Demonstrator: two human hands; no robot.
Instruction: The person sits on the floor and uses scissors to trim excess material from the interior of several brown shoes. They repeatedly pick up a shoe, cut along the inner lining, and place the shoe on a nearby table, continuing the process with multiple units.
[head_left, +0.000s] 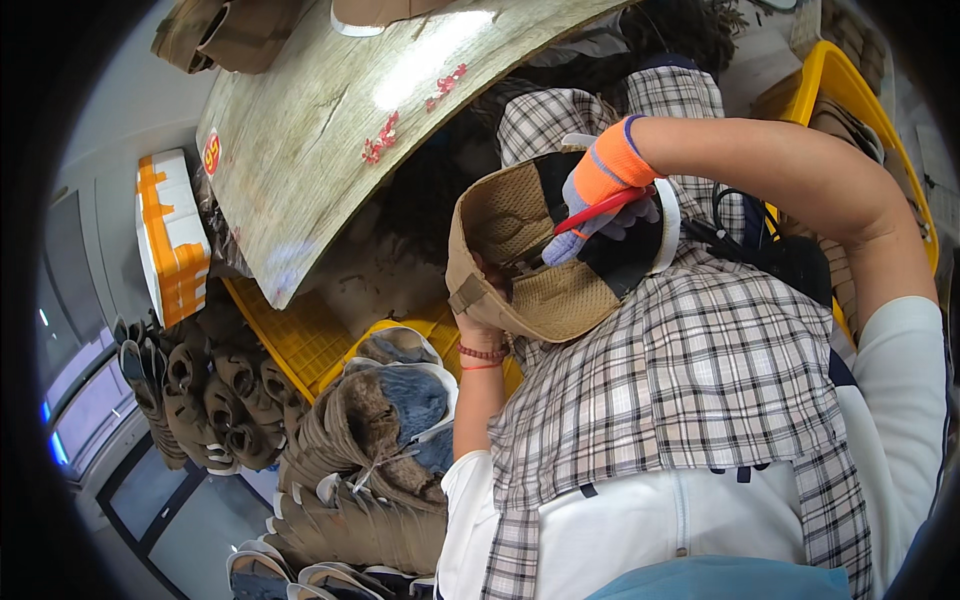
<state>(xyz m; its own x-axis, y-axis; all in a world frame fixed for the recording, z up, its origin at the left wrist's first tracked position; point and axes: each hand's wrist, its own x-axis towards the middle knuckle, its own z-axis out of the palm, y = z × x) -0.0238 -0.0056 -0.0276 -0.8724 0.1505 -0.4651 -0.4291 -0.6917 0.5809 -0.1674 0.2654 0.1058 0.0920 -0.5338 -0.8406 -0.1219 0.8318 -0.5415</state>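
A brown cap (578,305) is held over my lap with its inside turned up, showing tan mesh lining and a black section. My bare left hand (480,322), with a beaded bracelet at the wrist, grips the cap's left edge; part of its fingers is hidden by the cap. My right hand (612,190), in an orange and grey glove, reaches over the cap's inside. Its fingers are closed round a slim red-handled tool (597,211), whose working end I cannot make out. A plaid apron (660,390) covers my front and lap.
A wood-patterned table (300,130) stands at the upper left, with more brown caps (250,35) on it. Stacked caps (350,520) fill the lower left. Yellow crates (285,345) stand beneath the table, another yellow crate (815,80) by my right arm. A taped white box (172,235) is far left.
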